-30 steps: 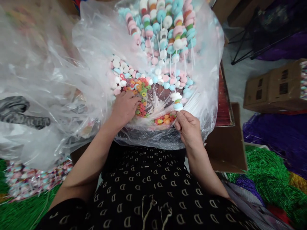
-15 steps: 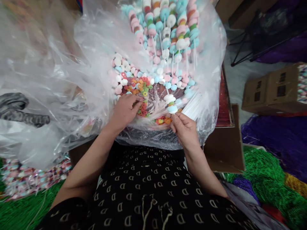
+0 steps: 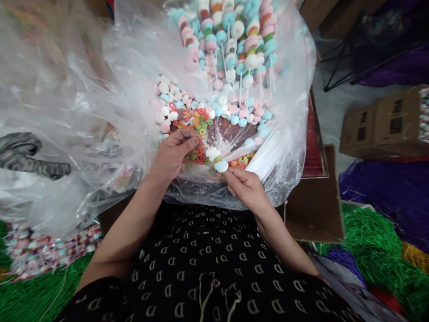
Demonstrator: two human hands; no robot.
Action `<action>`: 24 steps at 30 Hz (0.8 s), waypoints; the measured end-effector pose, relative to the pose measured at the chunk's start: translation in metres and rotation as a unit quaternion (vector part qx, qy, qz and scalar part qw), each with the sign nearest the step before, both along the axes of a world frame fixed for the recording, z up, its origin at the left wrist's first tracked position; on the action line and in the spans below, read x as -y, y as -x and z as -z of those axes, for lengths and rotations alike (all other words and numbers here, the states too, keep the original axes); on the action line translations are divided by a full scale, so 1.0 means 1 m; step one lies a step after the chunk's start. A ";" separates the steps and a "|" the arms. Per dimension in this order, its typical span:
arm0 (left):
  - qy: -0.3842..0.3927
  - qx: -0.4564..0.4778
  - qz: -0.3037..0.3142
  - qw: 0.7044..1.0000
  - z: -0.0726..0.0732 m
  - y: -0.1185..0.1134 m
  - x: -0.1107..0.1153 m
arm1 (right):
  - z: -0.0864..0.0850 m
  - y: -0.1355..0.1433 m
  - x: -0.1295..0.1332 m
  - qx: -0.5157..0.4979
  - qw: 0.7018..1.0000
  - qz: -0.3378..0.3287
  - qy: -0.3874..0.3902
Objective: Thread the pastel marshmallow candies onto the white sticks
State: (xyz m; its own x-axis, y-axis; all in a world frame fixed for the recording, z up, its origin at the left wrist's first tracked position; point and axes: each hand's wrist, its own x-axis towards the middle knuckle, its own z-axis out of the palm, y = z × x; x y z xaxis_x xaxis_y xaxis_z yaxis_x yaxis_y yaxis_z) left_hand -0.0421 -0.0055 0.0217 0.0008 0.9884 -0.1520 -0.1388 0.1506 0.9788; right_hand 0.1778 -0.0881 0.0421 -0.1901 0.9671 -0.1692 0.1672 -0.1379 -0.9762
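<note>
My right hand (image 3: 246, 185) pinches the lower end of a candy skewer (image 3: 217, 159), a thin white stick threaded with white and pale blue pieces and small coloured rings between them. The stick's tip points up and left towards my left hand (image 3: 174, 154), whose thumb and index finger are pressed together. What they hold, if anything, is too small to make out. Beneath my left fingers lies a pile of small coloured rings (image 3: 197, 118). Around it are loose white, pink and blue candies (image 3: 234, 120). Bare white sticks (image 3: 268, 154) lie just beyond my right hand.
Finished candy skewers (image 3: 231, 49) stand in rows at the back. Clear plastic sheeting (image 3: 127, 103) spreads around the work area and far to the left. On the right are an open cardboard box (image 3: 315, 205), a closed carton (image 3: 372, 127) and green mesh rolls (image 3: 372, 241).
My right hand has moved left with the skewer, which now tilts towards my left hand. The left hand has lifted from the ring pile, its thumb and index finger drawn together.
</note>
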 end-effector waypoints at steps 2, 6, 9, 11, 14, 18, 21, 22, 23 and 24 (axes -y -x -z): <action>-0.005 -0.007 -0.008 1.000 0.000 -0.002 0.003 | 0.000 -0.001 -0.001 -0.012 1.000 0.025 0.014; -0.066 -0.089 0.034 0.993 -0.008 -0.010 0.014 | 0.000 -0.009 -0.008 -0.054 0.991 0.123 0.012; -0.135 -0.176 0.130 0.966 -0.013 -0.025 0.025 | 0.000 -0.018 -0.012 -0.060 0.985 0.161 -0.005; -0.196 -0.250 0.195 0.928 -0.011 -0.038 0.031 | -0.001 -0.020 -0.012 -0.057 0.984 0.168 -0.005; -0.270 -0.386 0.229 0.852 -0.002 -0.056 0.038 | -0.001 -0.018 -0.011 -0.062 0.984 0.169 0.000; -0.306 -0.452 0.213 0.810 0.004 -0.060 0.039 | 0.000 -0.016 -0.008 -0.067 0.985 0.160 0.005; -0.304 -0.442 0.172 0.827 -0.003 -0.042 0.028 | 0.003 -0.019 -0.007 -0.071 0.984 0.161 0.005; -0.291 -0.456 0.151 0.827 -0.006 -0.033 0.022 | 0.003 -0.020 -0.007 -0.071 0.984 0.162 0.005; -0.273 -0.482 0.128 0.823 -0.008 -0.024 0.016 | 0.004 -0.021 -0.007 -0.070 0.984 0.163 0.006; -0.256 -0.507 0.113 0.815 -0.009 -0.016 0.011 | 0.004 -0.021 -0.007 -0.069 0.984 0.164 0.007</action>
